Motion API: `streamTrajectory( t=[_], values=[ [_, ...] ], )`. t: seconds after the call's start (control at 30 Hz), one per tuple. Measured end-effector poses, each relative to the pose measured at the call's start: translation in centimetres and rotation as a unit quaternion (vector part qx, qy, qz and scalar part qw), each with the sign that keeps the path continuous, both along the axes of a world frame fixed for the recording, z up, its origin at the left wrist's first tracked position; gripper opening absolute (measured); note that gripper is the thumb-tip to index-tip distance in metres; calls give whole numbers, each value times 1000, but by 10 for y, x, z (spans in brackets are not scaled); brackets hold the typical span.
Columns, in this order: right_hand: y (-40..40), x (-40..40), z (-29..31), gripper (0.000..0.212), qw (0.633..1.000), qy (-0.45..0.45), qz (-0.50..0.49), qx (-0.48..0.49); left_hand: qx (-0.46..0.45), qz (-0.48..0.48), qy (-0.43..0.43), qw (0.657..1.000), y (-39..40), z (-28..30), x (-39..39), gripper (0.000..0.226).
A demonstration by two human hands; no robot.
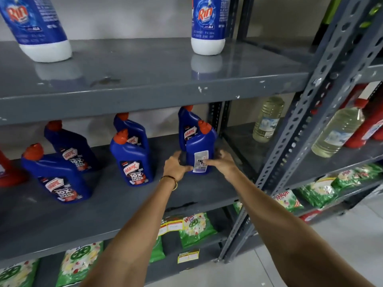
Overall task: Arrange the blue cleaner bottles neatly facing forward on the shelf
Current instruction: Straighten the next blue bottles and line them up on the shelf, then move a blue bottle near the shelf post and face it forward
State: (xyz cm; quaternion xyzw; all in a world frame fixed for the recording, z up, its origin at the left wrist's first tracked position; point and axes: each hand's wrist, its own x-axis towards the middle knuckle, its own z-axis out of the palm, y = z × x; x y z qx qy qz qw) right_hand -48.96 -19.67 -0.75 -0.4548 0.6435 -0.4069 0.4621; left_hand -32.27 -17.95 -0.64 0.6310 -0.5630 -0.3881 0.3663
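Observation:
Several blue cleaner bottles with red caps stand on the grey middle shelf (116,206). The rightmost front bottle (200,145) shows its white back label toward me. My left hand (176,165) grips its left side and my right hand (221,162) grips its right side, thumb on the label. Right behind it stands another blue bottle (187,129), label forward. Two bottles (131,160) stand in the middle, one behind the other, labels forward. At the left, two more (60,179) also face forward.
Two white-and-blue bottles (208,25) stand on the upper shelf. A red bottle (6,172) is at the far left. The grey slotted upright (300,125) stands right of my hands; clear oil bottles (268,119) lie beyond it. Green detergent packs (196,226) fill the lower shelf.

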Motion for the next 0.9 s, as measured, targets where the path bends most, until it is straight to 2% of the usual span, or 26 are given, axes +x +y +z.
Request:
streamTrajectory(
  t=[0.1,0.2,0.4,0.5,0.63,0.73,0.83,0.9],
  values=[
    [-10,-9,-2,58,996,10,84,-12,-10,1,3,1000,-14,2,-12,72],
    [-18,-15,-5,53,990,14,138,-23,-4,-11,7,1000,-20,2,-18,66],
    [-30,-23,-7,47,980,-10,193,-54,-15,2,37,999,-20,5,-19,63],
    [-33,-22,0,46,976,-60,194,-78,-50,34,32,998,-19,8,-19,52],
    [-37,-9,22,53,960,-127,226,-104,-93,123,-1,988,-16,10,-29,47],
    [-35,10,31,68,962,-85,241,-99,-135,162,-55,976,-7,10,-42,41],
    [-35,15,29,65,969,-99,204,-103,-155,122,-84,977,1,9,-44,37],
    [-37,7,28,59,964,-120,210,-109,-121,63,-5,991,0,12,-31,34]
  ],
)
